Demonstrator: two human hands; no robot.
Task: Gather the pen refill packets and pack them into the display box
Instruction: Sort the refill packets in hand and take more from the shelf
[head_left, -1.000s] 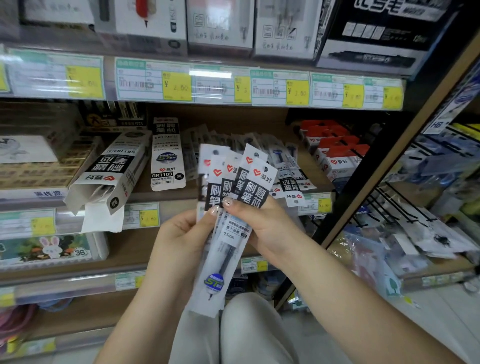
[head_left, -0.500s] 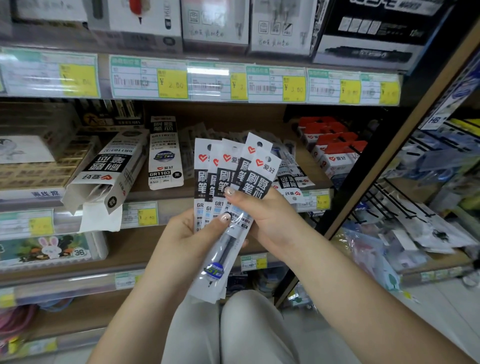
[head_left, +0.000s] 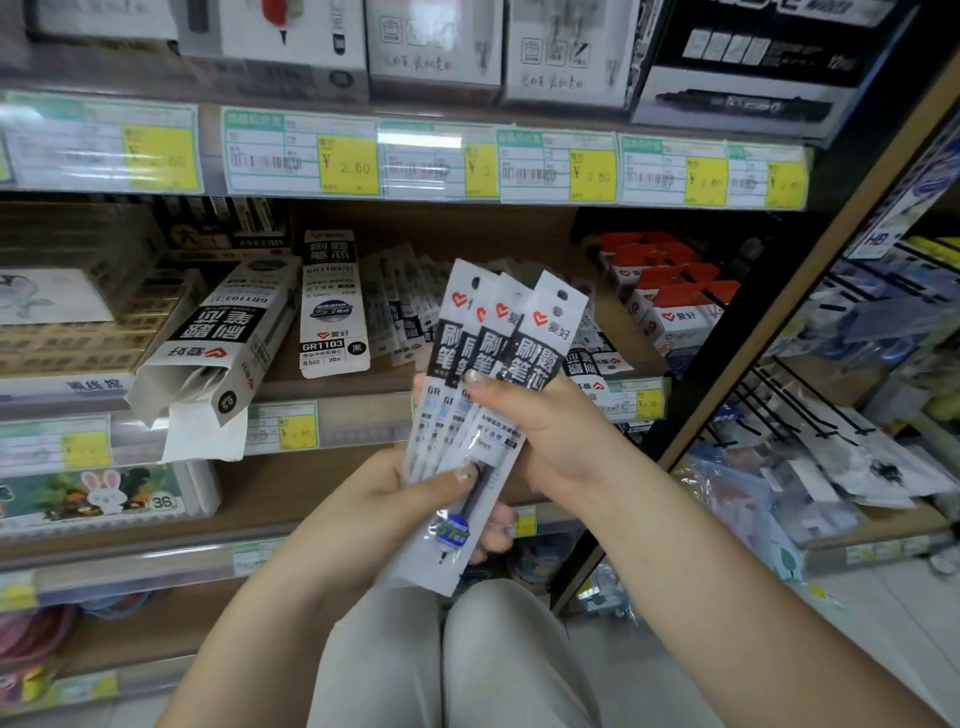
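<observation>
Left hand (head_left: 374, 504), down-right of the open box (head_left: 218, 338) lying on the shelf (head_left: 280, 371), grips the fanned packets (head_left: 498, 353) near their bottom, thumb on front. We see the right hand (head_left: 550, 431) pinching the same packets mid-length. Loose packets (head_left: 400, 306) lie on the shelf behind.

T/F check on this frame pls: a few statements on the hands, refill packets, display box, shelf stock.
1. The left hand and right hand both grip the fanned white-and-black pen refill packets. True.
2. The white-and-black cardboard display box stands upright and closed. False: it lies tilted, its open end hanging past the edge of the wooden shelf.
3. More loose refill packets lie on that shelf behind the held ones. True.
4. The red-topped small boxes sit left of the display box. False: they sit at the shelf's right end.
</observation>
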